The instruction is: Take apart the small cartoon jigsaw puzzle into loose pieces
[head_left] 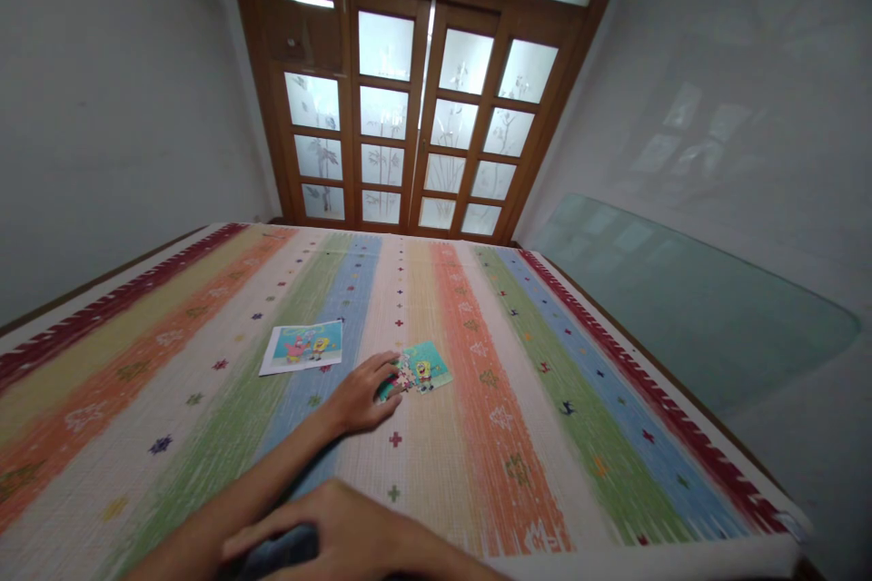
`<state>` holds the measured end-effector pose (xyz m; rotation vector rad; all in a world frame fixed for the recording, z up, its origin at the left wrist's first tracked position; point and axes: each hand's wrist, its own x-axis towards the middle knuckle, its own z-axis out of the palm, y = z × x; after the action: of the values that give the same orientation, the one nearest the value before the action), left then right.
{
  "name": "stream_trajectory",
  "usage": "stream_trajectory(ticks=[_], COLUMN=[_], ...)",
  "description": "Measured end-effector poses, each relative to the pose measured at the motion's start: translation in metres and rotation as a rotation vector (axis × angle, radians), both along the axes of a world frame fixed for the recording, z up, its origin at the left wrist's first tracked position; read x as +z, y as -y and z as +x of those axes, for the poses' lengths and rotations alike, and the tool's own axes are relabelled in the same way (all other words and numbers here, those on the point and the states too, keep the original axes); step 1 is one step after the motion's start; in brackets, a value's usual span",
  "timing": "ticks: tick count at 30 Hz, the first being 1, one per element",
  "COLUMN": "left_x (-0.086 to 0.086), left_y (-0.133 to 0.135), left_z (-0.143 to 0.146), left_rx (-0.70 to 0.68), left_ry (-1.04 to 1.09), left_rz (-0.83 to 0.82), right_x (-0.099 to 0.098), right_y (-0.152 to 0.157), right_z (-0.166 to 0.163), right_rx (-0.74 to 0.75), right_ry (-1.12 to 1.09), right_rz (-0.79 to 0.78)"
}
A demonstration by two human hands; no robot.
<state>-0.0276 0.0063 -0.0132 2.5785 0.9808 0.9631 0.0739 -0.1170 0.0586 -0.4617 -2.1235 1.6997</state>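
Left hand (361, 399) flat, fingers spread, touching puzzle (417, 371); reference picture (303, 347) left of puzzle; right hand (354, 531) near, open, grasp indeterminate.

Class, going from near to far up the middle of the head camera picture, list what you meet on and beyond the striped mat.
Near hand → reaching hand → puzzle → picture card → wooden door.

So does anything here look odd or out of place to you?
Only small things. The puzzle under the left hand lies askew to the mat stripes, its near-left part looking unfinished. The reference picture lies flat beside it. Nothing looks spilled or damaged.
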Motion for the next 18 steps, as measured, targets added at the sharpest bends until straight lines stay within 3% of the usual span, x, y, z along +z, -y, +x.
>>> stream_trajectory(ticks=[3,6,9,14,18], left_x=[-0.002,-0.003,-0.003,-0.006,-0.009], left_y=[0.0,-0.001,-0.001,-0.003,-0.005], left_z=[0.002,0.004,0.004,0.003,-0.002], left_rx=[0.001,0.003,-0.001,0.03,0.022], left_ry=[0.033,0.037,0.048,0.089,0.096], left_rz=[0.012,0.017,0.018,0.017,0.026], right_x=[-0.004,-0.014,-0.036,-0.069,-0.071], right_y=[-0.033,-0.067,-0.099,-0.13,-0.139], right_z=[0.048,0.105,0.152,0.18,0.174], right_rx=[-0.267,-0.61,-0.792,-0.799,-0.644], right_ry=[-0.026,0.081,0.183,0.332,0.451], right_rz=[0.121,0.36,0.521,0.572,0.565])
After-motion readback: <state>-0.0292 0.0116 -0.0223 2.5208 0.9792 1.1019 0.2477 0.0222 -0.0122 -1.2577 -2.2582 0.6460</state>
